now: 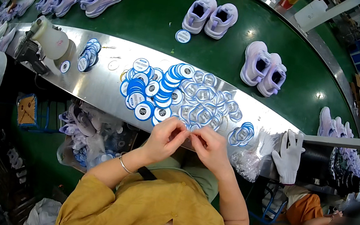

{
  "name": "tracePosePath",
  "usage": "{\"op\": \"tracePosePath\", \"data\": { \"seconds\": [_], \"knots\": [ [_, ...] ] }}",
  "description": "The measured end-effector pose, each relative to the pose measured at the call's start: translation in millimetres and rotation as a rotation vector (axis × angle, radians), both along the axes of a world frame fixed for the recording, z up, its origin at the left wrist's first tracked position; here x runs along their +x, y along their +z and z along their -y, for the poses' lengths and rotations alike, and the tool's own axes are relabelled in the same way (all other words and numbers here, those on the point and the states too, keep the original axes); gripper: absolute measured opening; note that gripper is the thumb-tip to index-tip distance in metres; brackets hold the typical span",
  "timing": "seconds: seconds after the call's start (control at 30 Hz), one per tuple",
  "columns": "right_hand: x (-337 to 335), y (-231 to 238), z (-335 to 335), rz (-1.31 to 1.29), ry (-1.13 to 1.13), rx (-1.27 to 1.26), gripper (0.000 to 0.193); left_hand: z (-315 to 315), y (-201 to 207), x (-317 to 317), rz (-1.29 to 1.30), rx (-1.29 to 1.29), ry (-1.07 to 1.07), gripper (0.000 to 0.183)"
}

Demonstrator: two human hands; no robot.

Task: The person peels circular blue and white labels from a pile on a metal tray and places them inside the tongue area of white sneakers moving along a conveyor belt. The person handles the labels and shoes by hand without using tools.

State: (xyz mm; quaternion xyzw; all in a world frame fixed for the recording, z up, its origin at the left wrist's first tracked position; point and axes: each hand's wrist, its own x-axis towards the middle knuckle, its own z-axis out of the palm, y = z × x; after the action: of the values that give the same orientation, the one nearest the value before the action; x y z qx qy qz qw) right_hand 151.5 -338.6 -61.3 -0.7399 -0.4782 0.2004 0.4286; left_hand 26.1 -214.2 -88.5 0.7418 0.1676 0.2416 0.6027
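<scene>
My left hand (165, 139) and my right hand (210, 149) meet at the front edge of the metal worktop (118, 54). Both are closed in a pinch, fingertips nearly touching; whatever lies between them is too small or hidden to make out. Just beyond my left hand spreads a pile of loose round blue-and-white tags (143, 111). Beside it, ahead of my right hand, are many round tags in clear plastic wrapping (204, 93). A small stack of blue-rimmed tags (241, 134) lies to the right of my right hand.
Pale lilac sneakers (221, 20) stand in pairs on the green belt (155, 3) beyond; one pair has a round tag (182, 36) beside it. Left are a spray gun (32, 57) and more tags (88, 55). Right are clear plastic strands (253, 156), a white glove (288, 157) and a co-worker's orange clothing (308, 215).
</scene>
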Motion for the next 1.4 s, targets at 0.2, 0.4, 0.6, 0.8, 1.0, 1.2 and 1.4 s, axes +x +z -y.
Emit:
{"op": "tracePosePath", "data": {
  "seconds": [0.2,0.4,0.6,0.8,1.0,1.2,1.4],
  "knots": [
    [-8,-3,1,-0.042,0.009,-0.024,0.005,-8,-7,-27,0.039,0.148,0.155,0.005],
    [-5,-3,1,-0.102,-0.125,-0.006,0.006,-74,-9,-42,-0.252,0.429,0.465,0.017],
    [-13,-9,-8,-0.150,-0.121,0.008,0.007,-87,-8,-15,-0.328,0.984,0.176,0.033],
    [-11,-9,-5,-0.141,-0.141,-0.020,0.007,-85,-34,-15,-0.244,1.113,0.268,0.029],
    [-11,-10,-7,-0.124,-0.157,-0.009,0.007,-86,-31,-20,-0.081,1.052,0.418,0.023],
    [-12,-11,-9,-0.101,-0.164,0.005,0.008,-81,-18,-22,-0.128,0.988,0.339,0.019],
    [-10,-14,-7,-0.087,-0.170,-0.022,0.008,-75,-17,-25,-0.109,1.032,0.342,0.027]
  ]
}}
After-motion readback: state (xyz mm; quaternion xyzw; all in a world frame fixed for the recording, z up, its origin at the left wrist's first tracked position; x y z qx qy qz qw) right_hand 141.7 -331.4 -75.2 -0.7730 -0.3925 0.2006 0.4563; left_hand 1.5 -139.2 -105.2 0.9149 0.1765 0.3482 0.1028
